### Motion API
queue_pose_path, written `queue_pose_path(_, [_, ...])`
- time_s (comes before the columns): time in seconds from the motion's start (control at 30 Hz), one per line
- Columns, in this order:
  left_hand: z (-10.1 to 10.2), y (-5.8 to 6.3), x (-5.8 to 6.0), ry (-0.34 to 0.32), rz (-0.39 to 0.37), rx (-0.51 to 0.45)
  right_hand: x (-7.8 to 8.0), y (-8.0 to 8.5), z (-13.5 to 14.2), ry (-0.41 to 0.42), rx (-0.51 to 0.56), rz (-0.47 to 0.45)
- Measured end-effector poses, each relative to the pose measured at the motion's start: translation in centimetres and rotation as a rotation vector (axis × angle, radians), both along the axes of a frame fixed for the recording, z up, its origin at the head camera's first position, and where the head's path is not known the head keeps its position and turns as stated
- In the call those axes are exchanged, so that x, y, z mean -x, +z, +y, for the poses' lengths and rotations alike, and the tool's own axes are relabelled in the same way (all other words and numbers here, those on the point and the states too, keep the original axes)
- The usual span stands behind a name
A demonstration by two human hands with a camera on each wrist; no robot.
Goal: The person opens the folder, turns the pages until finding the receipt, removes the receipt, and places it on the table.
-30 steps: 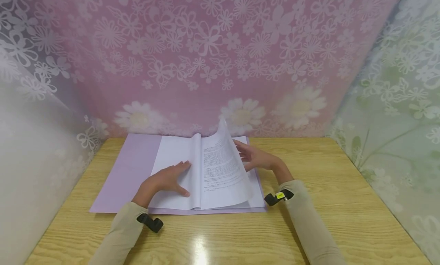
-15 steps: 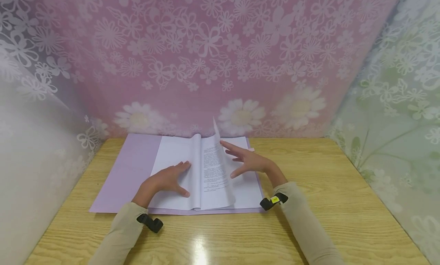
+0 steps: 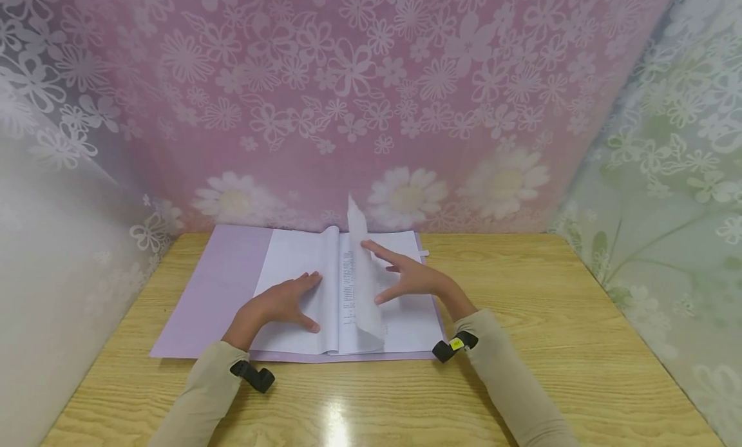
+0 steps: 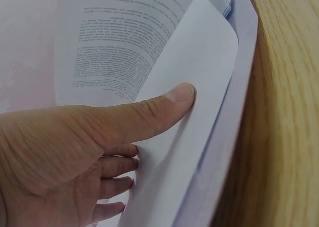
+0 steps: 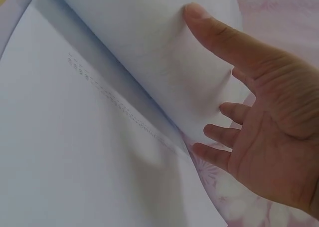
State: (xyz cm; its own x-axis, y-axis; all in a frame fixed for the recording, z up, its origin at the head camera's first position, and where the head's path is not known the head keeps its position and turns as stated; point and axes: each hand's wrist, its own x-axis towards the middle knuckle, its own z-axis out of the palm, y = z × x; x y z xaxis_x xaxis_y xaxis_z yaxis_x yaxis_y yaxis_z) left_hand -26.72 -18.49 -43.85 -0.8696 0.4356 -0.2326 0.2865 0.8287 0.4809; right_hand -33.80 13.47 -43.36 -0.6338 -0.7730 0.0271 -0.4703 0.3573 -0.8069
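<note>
A lilac folder point(image 3: 217, 292) lies spread on the table with a stack of printed sheets in it. My left hand point(image 3: 277, 303) rests on the turned white pages point(image 3: 292, 254) at the left, fingers spread; in the left wrist view its thumb point(image 4: 154, 112) lies along the blank paper. One sheet point(image 3: 366, 292) stands up, bowed, near the middle of the folder. From the right, my right hand point(image 3: 416, 276) touches that sheet with extended fingers, thumb apart from the others. In the right wrist view the fingertips and thumb point(image 5: 214, 30) are against the sheet's blank back. Below lies the remaining stack point(image 3: 414, 328).
The folder sits near the back of a wood-grain table point(image 3: 522, 286), close to a pink floral curtain point(image 3: 324, 144). A small white tab point(image 3: 424, 253) sticks out at the stack's right edge. Pale floral cloth hangs at both sides.
My right hand has moved left, and the lifted sheet has swung left with it to stand nearly upright. More of the stack beneath shows. The left hand has stayed in place.
</note>
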Motion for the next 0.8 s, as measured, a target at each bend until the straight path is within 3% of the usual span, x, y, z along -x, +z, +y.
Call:
queue_pose_path(0.47, [-0.4,0.6,0.1,-0.004,0.028,-0.027,-0.8,-0.2,-1.2,-0.04,-0.07,0.028])
queue_pose_path(0.67, [-0.6,1.0,0.2,0.006,0.102,-0.066,-1.0,-0.3,-1.4,-0.055,-0.085,0.036])
queue_pose_path(0.8, [-0.7,1.0,0.5,0.022,0.2,-0.097,-1.1,-0.4,-1.6,-0.062,-0.093,0.032])
